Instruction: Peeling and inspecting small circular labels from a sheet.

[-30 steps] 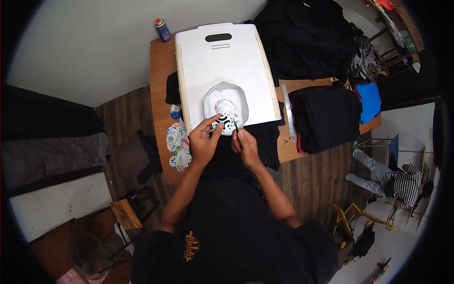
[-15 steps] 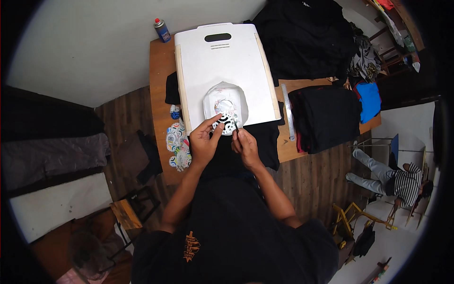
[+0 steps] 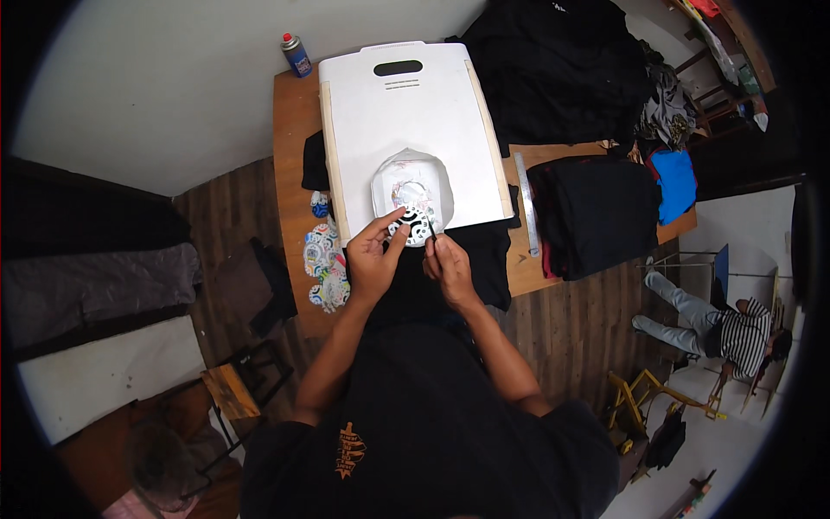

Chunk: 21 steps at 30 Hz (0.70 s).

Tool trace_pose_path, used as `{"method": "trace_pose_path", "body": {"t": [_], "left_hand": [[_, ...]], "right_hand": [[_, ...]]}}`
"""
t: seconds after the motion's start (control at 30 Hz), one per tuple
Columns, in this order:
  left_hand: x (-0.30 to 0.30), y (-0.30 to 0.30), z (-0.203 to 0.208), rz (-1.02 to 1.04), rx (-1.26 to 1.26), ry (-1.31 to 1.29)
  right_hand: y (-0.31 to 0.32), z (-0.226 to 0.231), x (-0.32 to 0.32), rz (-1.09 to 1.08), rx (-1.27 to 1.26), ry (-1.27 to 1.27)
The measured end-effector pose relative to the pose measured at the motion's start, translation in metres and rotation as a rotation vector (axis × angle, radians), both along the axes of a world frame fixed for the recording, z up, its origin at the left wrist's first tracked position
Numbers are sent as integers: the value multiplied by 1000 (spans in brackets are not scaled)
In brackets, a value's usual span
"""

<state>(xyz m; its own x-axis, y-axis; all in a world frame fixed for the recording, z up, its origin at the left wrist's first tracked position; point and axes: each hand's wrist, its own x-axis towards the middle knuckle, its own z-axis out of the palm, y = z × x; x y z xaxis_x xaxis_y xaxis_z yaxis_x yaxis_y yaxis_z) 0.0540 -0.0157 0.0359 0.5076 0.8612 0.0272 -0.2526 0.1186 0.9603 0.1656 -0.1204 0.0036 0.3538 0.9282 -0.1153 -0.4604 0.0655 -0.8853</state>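
Wooden table (image 3: pixel 292 130) carrying a white board (image 3: pixel 406 121); at its 6 o'clock edge, left hand (image 3: pixel 372 259) and right hand (image 3: pixel 450 266) each grip a black-and-white patterned cutout (image 3: pixel 413 223)

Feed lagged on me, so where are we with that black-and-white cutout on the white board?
Looks done: a black garment is laid under the white board. In hand: left hand and right hand both grip the black-and-white cutout over its clear sheet. Left: colourful stickers beside the left hand lie untouched.

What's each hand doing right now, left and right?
Left hand: closed, fingers pinching the black-and-white printed cutout.
Right hand: closed on the same cutout's edge; possibly a thin tool, cannot be told.
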Motion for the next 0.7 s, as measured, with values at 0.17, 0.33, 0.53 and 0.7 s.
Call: {"method": "trace_pose_path", "body": {"t": [0.17, 0.33, 0.53, 0.7], "left_hand": [[0, 0, 0, 9, -4, 5], [-1, 1, -1, -3, 7, -9], [-1, 2, -4, -18, 12, -6], [-1, 2, 1, -12, 19, -12]], "right_hand": [[0, 3, 1, -14, -11, 25], [-1, 2, 3, 12, -24, 7], [-1, 1, 3, 12, -21, -9], [0, 3, 3, 10, -18, 4]]}}
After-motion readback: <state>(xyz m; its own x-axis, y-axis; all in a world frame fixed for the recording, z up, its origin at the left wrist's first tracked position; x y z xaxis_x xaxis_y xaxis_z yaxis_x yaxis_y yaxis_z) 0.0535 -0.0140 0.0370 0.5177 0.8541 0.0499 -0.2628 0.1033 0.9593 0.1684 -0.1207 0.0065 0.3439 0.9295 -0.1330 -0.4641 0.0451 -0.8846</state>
